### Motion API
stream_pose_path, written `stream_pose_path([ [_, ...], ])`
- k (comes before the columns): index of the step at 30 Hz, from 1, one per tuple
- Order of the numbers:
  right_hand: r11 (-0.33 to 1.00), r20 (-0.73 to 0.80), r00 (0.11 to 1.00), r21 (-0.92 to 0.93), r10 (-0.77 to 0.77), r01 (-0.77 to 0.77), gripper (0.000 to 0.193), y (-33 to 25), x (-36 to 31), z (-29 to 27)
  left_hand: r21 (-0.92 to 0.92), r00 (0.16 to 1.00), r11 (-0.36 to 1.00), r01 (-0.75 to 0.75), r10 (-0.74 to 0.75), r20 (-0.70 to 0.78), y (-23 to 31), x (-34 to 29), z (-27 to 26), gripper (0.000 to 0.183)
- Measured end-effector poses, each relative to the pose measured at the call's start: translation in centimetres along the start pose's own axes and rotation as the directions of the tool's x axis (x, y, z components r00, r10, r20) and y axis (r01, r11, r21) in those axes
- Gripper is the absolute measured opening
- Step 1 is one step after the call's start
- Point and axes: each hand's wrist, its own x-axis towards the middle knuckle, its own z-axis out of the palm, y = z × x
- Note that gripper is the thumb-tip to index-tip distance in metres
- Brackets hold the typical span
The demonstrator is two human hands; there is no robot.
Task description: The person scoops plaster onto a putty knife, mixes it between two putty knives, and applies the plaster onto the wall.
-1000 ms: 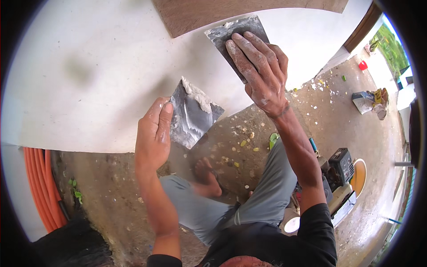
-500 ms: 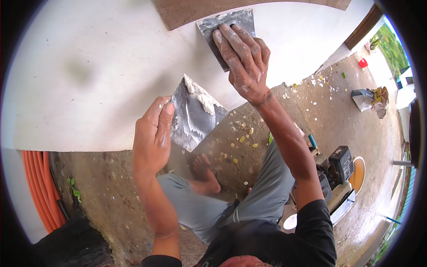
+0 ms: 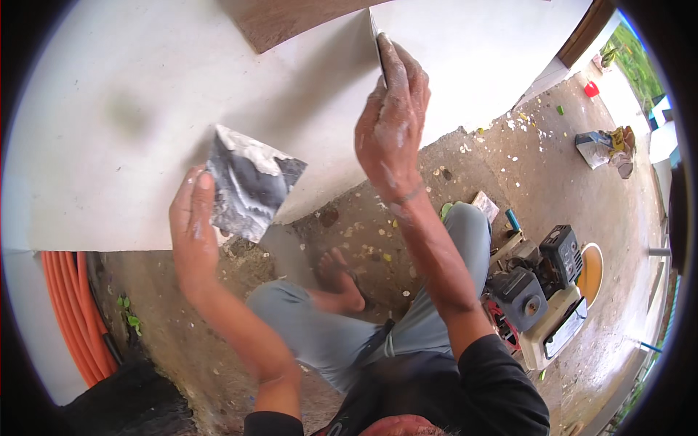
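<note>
My left hand [image 3: 195,232] grips a flat square putty scraper [image 3: 256,190] by its left edge, thumb on the face. White putty [image 3: 247,151] lies in a thick band along that scraper's upper edge, with thinner smears below. Farther up and to the right, my right hand [image 3: 392,138] holds a second scraper [image 3: 376,38], turned nearly edge-on so that only a thin strip shows. Its blade stands at the white wall [image 3: 109,182]; whether it touches cannot be made out. White residue coats the fingers of my right hand.
A brown panel [image 3: 298,20] borders the wall at the top. Orange hoses [image 3: 69,312] run down at the left. A small engine [image 3: 531,291] stands on the ground by my right knee, a yellowish bucket [image 3: 592,272] behind it. A crumpled bag [image 3: 607,149] lies farther right.
The left scraper with its putty has moved left, away from the right hand. My right hand has turned its scraper from face-on to edge-on and shifted slightly left.
</note>
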Motion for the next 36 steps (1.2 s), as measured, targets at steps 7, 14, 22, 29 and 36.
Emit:
stream_pose_path([
  [7,0.981,-0.041,0.998,0.188,0.05,-0.041,0.062,-6.1,-2.0,3.6,-0.163,0.911,0.986,0.016,-0.082,-0.405,-1.4,-0.6,-3.6,0.065],
  [14,0.971,0.428,0.871,0.123,-0.24,0.206,0.052,-5.4,-7.6,1.2,-0.484,0.921,0.862,-0.149,-0.057,-0.386,-2.1,-1.2,-4.7,0.055],
  [22,0.79,0.223,0.794,-0.128,-0.566,0.599,0.051,-1.9,0.6,0.1,-0.434,0.915,0.891,-0.13,-0.061,-0.398,-1.4,-1.0,-2.9,0.057],
  [29,0.779,0.291,0.767,-0.099,-0.572,0.619,0.053,0.8,-2.4,1.7,-0.429,0.924,0.892,-0.145,-0.033,-0.381,-1.4,-0.8,-3.2,0.054],
  [36,0.94,0.391,0.87,-0.037,-0.299,0.339,0.052,1.9,-7.3,-0.7,-0.453,0.921,0.887,-0.087,-0.102,-0.376,-0.8,-1.4,-2.2,0.055],
])
